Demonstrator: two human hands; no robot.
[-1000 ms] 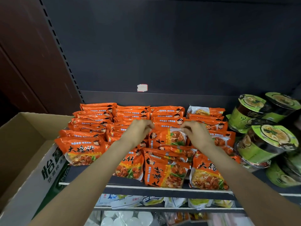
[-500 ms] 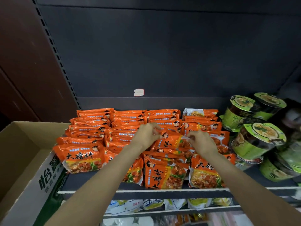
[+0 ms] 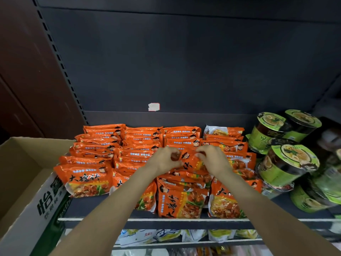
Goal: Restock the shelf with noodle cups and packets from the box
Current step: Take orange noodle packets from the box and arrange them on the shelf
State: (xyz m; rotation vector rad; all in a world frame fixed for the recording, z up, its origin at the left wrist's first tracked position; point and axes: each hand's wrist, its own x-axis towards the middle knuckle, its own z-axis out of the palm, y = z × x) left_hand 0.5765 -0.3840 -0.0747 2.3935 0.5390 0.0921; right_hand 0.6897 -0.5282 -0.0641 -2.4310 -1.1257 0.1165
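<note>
Several rows of orange noodle packets [image 3: 88, 180] lie overlapping on the dark shelf [image 3: 103, 209]. Both my hands reach over the middle rows. My left hand [image 3: 166, 159] and my right hand [image 3: 212, 158] each pinch the top edge of one orange packet [image 3: 191, 160] that stands tilted up between them. Green noodle cups [image 3: 287, 163] are piled on their sides at the shelf's right end. The cardboard box [image 3: 27, 200] stands open at the left, its inside mostly out of view.
The shelf's back panel [image 3: 184, 61] is bare apart from a small white label [image 3: 154, 106]. A slotted upright [image 3: 60, 65] runs up the left side. A lower shelf [image 3: 184, 235] holds white and yellow packets.
My two hands have drawn closer together on the packet's top edge, and the packet now stands more upright. The view has tilted slightly upward.
</note>
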